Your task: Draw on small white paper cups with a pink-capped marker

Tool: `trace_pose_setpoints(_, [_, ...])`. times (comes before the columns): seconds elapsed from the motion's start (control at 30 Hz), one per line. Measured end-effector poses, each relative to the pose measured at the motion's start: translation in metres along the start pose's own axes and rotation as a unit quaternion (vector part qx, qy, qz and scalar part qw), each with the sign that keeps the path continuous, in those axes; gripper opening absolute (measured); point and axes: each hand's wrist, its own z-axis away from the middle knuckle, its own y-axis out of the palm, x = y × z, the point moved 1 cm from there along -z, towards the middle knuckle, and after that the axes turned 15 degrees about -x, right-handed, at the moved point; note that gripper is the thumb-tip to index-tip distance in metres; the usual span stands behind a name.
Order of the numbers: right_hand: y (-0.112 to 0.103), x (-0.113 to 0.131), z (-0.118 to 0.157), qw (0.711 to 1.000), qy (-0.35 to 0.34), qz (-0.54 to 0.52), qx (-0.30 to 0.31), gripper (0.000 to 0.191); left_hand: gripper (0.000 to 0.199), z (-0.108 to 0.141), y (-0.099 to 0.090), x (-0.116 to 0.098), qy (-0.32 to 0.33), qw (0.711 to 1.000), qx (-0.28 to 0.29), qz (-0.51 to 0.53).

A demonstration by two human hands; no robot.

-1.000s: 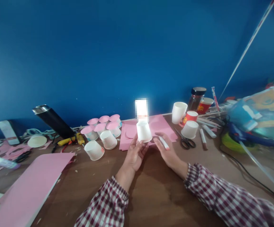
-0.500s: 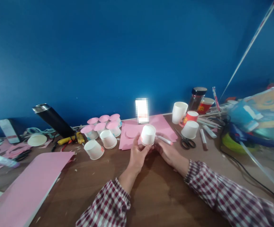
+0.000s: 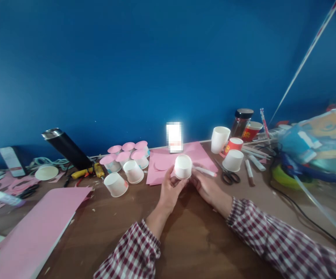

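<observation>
A white paper cup (image 3: 183, 166), bottom end up, is held at the middle by my left hand (image 3: 169, 190), whose fingers wrap round its left side and lower rim. My right hand (image 3: 205, 188) is at the cup's right side, with its fingers closed on a white marker (image 3: 205, 171) that points to the right and shows a pink tip. The fingertips of my right hand are partly hidden beside the cup. Pink paper (image 3: 197, 153) lies behind the cup, with a round pink piece (image 3: 161, 165) on it.
Two upturned white cups (image 3: 116, 184) stand at the left, before several cups with pink tops (image 3: 123, 156). Black scissors (image 3: 230, 177) and more cups (image 3: 233, 160) are at the right. Pink sheets (image 3: 40, 228), a black flask (image 3: 66, 149) and a yellow glue gun (image 3: 82, 173) lie left.
The cup has turned slightly in my hands and shifted a little to the right. The marker in my right hand has also moved slightly right.
</observation>
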Motion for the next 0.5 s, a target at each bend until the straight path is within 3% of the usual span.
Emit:
trace_pose_setpoints(0.1, [0.000,-0.002,-0.002,0.992,0.104,-0.073,-0.010,0.036,0.076,-0.003,-0.002,0.001,0.018,1.000,-0.006,-0.011])
trace_pose_setpoints(0.37, [0.000,0.003,0.002,0.988,0.120,-0.088,-0.033,0.034,0.071,-0.008,-0.004,0.002,0.123,0.990,-0.057,-0.042])
trace_pose_setpoints(0.5, [0.002,0.005,0.008,0.983,0.148,-0.102,-0.020,0.036,0.065,-0.007,-0.003,-0.001,0.143,0.987,-0.051,-0.051])
